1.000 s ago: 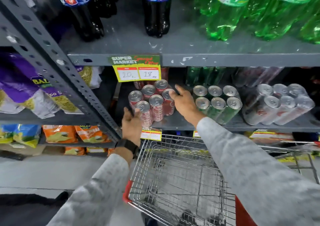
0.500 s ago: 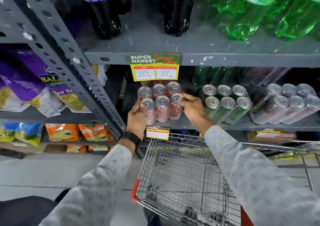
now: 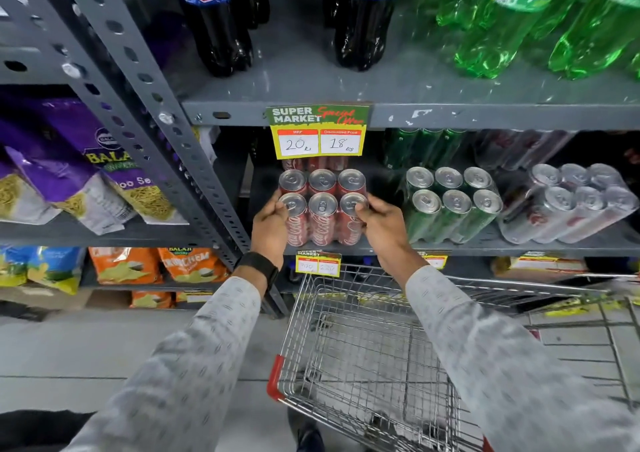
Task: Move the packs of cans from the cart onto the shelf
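Head cam, nearest first: wire cart [image 3: 363, 365] looks empty from here, so I'd guess this is the last pack. Both hands, left [image 3: 270, 225] and right [image 3: 382, 225], are clamped on the sides of the red can pack [image 3: 320, 206], sitting at the shelf [image 3: 450, 245] front edge. Next up: let go, maybe nudge it back beside the green cans [image 3: 450, 202].

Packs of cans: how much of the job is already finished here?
Done: the green pack and silver pack sit on the shelf. In hand: left hand and right hand grip the red pack at the shelf edge. Left: the cart looks empty.
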`<state>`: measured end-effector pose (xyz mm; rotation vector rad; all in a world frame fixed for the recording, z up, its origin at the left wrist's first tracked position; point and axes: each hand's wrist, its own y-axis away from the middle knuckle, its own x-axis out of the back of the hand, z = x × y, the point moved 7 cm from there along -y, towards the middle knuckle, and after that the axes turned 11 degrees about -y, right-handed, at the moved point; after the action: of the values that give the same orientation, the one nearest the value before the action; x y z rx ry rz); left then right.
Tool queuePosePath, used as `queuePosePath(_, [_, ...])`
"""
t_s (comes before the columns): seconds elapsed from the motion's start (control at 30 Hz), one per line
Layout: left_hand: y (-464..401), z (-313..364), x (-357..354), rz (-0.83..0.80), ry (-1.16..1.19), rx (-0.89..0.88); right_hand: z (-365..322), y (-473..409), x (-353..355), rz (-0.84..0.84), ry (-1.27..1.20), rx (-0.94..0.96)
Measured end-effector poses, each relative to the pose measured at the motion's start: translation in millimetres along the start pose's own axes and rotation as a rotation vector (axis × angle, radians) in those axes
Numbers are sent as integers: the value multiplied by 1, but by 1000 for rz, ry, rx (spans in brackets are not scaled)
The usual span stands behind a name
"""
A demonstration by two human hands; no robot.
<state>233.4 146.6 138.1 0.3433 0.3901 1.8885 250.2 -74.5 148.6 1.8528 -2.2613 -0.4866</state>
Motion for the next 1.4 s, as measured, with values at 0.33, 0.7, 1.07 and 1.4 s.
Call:
queuePosePath(0.33, [0, 0, -4, -92, 47, -15, -3, -2, -12, -75, -96, -31])
queuePosePath(0.7, [0, -3, 0, -93, 14, -71, 0, -10, -11, -120, -110, -58])
queuePosePath(1.07, [-4, -5, 2, -100, -20, -56, 2, -9, -9, -111, -112, -69])
queuePosePath(1.4, [-5, 0, -3, -117, 4, -35, -1, -11, -12, -130, -67, -71])
